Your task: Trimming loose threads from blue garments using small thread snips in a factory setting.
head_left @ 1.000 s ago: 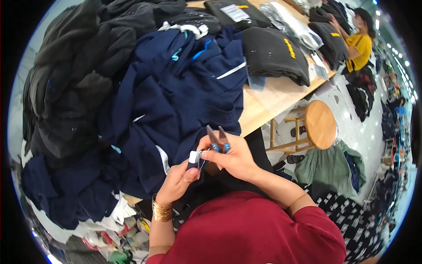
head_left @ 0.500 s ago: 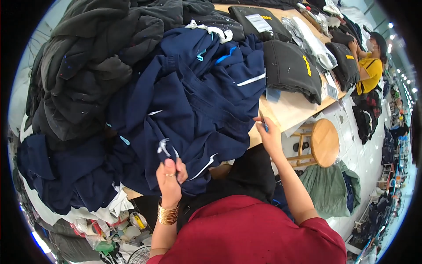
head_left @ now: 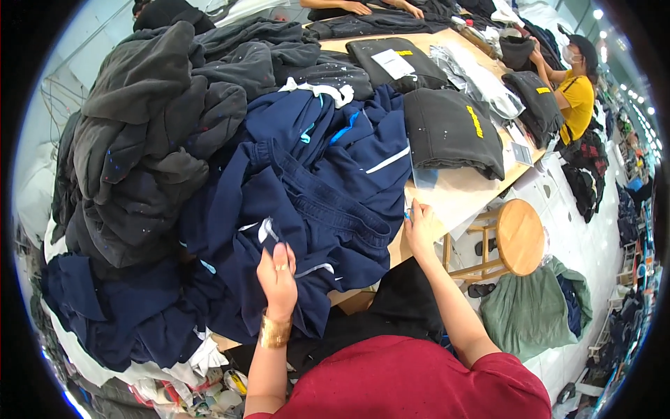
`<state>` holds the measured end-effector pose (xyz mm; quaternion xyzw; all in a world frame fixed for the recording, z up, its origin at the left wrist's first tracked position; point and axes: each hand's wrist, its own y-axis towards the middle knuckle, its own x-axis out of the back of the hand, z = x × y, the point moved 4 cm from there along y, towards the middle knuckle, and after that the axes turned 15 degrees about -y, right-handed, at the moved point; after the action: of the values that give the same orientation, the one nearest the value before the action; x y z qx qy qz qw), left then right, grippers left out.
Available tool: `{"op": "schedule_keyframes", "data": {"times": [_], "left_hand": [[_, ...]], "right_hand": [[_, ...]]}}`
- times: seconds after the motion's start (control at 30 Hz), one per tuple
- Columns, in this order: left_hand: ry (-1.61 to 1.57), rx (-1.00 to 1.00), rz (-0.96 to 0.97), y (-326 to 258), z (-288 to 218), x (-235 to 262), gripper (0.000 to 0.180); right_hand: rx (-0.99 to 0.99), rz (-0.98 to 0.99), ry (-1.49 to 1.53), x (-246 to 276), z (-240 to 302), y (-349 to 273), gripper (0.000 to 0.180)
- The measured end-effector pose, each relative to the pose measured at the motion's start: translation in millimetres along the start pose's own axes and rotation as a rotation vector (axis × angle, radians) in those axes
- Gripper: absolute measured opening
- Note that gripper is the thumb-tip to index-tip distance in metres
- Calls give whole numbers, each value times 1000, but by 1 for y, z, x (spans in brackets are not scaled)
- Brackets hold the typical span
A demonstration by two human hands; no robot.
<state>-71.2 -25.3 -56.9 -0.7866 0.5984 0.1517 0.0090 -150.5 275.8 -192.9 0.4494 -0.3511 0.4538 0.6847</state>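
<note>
Navy sweatpants [head_left: 286,188] with a gathered elastic waistband lie spread over the near part of the table, a white mark and white piping showing on them. My left hand [head_left: 279,283] is closed, thumb uppermost, pinching a fold of the navy cloth right beside that white mark. To the right of the waistband, over the table's near edge, my right hand [head_left: 421,229] is closed around a small blue-handled tool [head_left: 408,215]. Most of that tool is hidden by the fingers, so its kind does not show.
Dark grey garments [head_left: 139,153] are heaped at left. Folded black garments [head_left: 453,133] lie at the table's [head_left: 436,202] right side. A wooden stool [head_left: 520,237] and green sack [head_left: 527,307] stand on the floor. Another person's hands [head_left: 357,8] and a person in yellow [head_left: 578,105] are farther off.
The view has tilted, so the table sits lower in it. My left hand has shifted slightly away with the cloth, and the waistband lies more exposed. My right hand still grips the blue tool.
</note>
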Motion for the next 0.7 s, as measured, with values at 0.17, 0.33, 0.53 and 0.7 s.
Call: {"op": "schedule_keyframes", "data": {"times": [0.17, 0.33, 0.53, 0.7], "left_hand": [[-27, 108, -48, 22, 48, 19, 30], [6, 115, -27, 24, 53, 20, 30], [122, 63, -20, 22, 55, 18, 32], [153, 26, -33, 20, 60, 20, 31]], "right_hand": [[42, 33, 46, 18, 6, -1, 51], [203, -191, 107, 73, 54, 43, 37], [530, -427, 260, 100, 175, 177, 22], [498, -381, -7, 10, 220, 256, 25]]}}
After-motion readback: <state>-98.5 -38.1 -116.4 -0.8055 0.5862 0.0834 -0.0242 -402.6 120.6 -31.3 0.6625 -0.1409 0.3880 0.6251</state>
